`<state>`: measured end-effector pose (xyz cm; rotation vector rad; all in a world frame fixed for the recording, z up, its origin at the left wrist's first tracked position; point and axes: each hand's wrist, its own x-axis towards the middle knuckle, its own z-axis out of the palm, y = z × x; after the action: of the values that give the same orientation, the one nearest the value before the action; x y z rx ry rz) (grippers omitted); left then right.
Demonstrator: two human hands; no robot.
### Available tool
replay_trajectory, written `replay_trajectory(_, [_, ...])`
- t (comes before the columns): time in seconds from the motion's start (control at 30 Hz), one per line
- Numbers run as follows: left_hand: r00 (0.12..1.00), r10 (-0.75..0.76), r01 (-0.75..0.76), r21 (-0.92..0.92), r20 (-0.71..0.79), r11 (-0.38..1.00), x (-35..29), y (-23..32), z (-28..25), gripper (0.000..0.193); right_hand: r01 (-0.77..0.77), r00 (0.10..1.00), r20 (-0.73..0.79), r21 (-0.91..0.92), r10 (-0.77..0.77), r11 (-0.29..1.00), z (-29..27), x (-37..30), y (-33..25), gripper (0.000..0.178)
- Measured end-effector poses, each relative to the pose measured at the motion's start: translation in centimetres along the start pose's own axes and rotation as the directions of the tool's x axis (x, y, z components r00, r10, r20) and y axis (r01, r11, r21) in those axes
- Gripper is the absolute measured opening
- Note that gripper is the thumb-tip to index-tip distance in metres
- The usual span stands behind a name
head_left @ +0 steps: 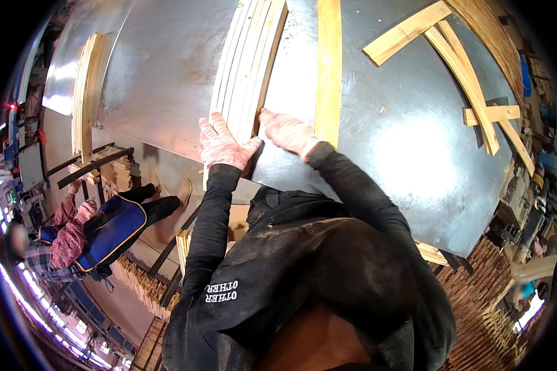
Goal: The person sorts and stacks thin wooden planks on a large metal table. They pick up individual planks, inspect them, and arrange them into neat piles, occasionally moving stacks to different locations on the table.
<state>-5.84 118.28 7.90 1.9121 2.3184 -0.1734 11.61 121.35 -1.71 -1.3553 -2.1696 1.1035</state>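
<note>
A row of pale wooden strips (246, 59) lies side by side on the metal table (161, 74), running away from me. My left hand (223, 147), in a pinkish glove, rests on the near end of the strips, fingers spread and thumb toward the right side. Also gloved, my right hand (289, 132) reaches in from the right with fingers stretched out; its fingertips touch or nearly touch the row's right edge. Just beyond that hand, a single yellowish board (328, 68) lies lengthwise, partly covered by my wrist.
Loose wooden pieces (461, 68) lie crossed at the table's right. Another strip stack (86, 93) stands at far left. A co-worker in a blue apron (114, 232) is at lower left beside a rack (99, 166). Piled wood (470, 303) fills the lower right.
</note>
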Motion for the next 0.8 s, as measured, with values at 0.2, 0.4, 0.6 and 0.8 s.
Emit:
replay_trajectory(0.2, [0.962,0.094,0.139,-0.754,0.256,0.642,3.2,-3.1,-0.4,0.102,-0.499,0.858,0.202,0.545,0.473,0.674,-6.3,-2.4,-0.2,0.056])
replay_trajectory(0.4, [0.951,0.308,0.255,-0.568,0.002,-0.783,4.8,-5.6,5.3,0.046,-0.171,0.979,0.047,0.717,0.198,0.676,-3.9,-1.6,-9.7,0.083])
replay_trajectory(0.6, [0.762,-0.044,0.542,-0.599,0.646,0.59,9.4,-9.3,1.9,0.052,-0.346,0.935,0.215,0.374,0.283,0.86,-3.5,4.7,-9.4,0.092])
replay_trajectory(0.8, [0.942,-0.216,0.302,-0.372,0.255,0.878,8.3,-3.5,-2.1,0.12,-0.24,0.933,0.341,0.357,0.114,0.903,-3.9,7.2,-5.9,0.076])
